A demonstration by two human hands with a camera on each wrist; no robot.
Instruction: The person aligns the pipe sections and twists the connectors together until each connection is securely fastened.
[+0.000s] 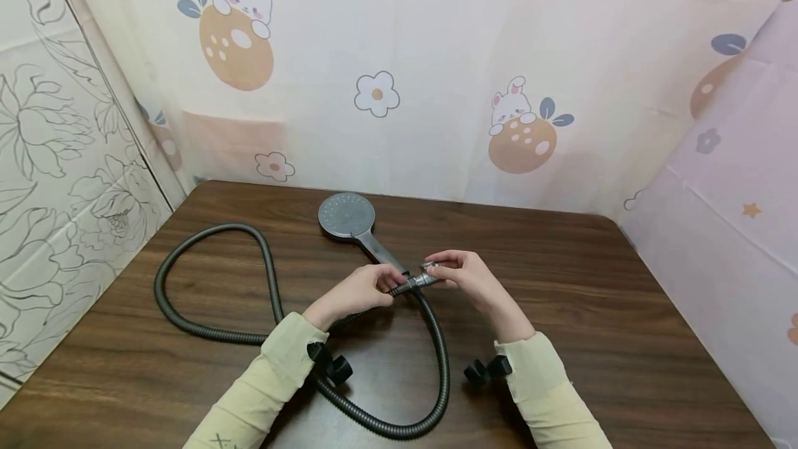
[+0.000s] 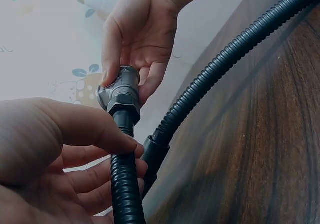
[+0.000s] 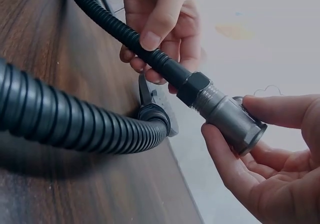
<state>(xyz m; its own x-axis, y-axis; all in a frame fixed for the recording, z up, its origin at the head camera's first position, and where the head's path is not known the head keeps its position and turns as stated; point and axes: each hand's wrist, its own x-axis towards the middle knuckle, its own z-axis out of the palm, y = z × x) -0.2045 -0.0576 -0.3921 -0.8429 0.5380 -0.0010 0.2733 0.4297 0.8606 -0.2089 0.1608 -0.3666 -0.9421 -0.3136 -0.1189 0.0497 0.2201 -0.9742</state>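
My left hand pinches the black ribbed shower hose just behind its hex nut. Between the thumb and fingers of my right hand is a grey metal valve fitting. Nut and fitting are joined end to end, with some silver thread showing between them in the right wrist view. Behind the hands, a grey shower head lies face up on the table. Its handle runs toward the hands, and the hose's other end is attached to it, as the right wrist view shows.
The hose loops over the left of the wooden table and curves close in front of me. A printed curtain hangs behind the table, with more patterned cloth at both sides. Black camera mounts sit on both wrists.
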